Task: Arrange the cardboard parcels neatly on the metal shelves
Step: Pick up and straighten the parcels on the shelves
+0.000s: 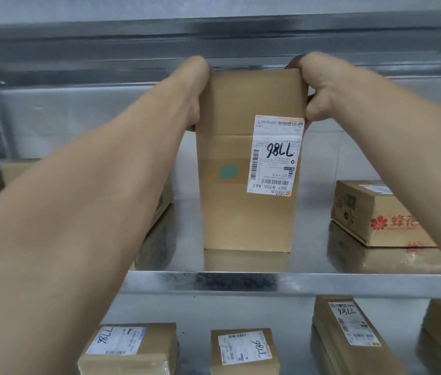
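The tall parcel (249, 226) in the middle of the shelf (241, 280) is plain light brown cardboard. Its label (274, 155) is white with black barcodes, small black print and black handwritten digits, and it has an orange mark at the lower right corner. Beside it is a teal sticker (228, 171). The shelf is shiny silver-grey metal with dark reflections. The right parcel (370, 212), at the shelf's right edge, is also brown, with a red flower and red characters printed on it. On the grey lower shelf (200, 312) the brown parcels have white labels with black digits. The left label (117, 339) has a light blue band and the middle label (243, 347) has an orange edge.
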Action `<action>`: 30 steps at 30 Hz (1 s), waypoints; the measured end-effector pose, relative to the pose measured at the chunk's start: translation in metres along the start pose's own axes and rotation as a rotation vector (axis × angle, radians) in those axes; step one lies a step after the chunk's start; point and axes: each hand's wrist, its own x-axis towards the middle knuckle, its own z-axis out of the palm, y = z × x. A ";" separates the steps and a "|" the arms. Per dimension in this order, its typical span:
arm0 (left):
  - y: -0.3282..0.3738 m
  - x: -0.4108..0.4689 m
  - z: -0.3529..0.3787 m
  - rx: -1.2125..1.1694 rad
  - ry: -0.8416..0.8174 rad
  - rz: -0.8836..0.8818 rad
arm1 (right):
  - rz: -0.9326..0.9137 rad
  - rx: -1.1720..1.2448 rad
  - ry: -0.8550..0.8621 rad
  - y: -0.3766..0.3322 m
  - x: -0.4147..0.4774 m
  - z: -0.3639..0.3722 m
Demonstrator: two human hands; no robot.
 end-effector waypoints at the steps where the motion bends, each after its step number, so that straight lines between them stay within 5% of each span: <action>1: -0.002 -0.005 -0.004 -0.008 -0.025 0.006 | -0.006 0.008 0.003 0.002 -0.001 -0.003; 13: -0.062 -0.031 -0.015 -0.242 -0.058 0.082 | -0.236 0.256 -0.085 0.080 -0.012 -0.028; 17: -0.083 -0.046 -0.023 -0.323 -0.102 -0.010 | -0.148 0.377 -0.191 0.105 -0.021 -0.033; 30: -0.124 -0.067 -0.036 -0.256 -0.136 -0.305 | 0.195 0.219 -0.135 0.141 -0.051 -0.043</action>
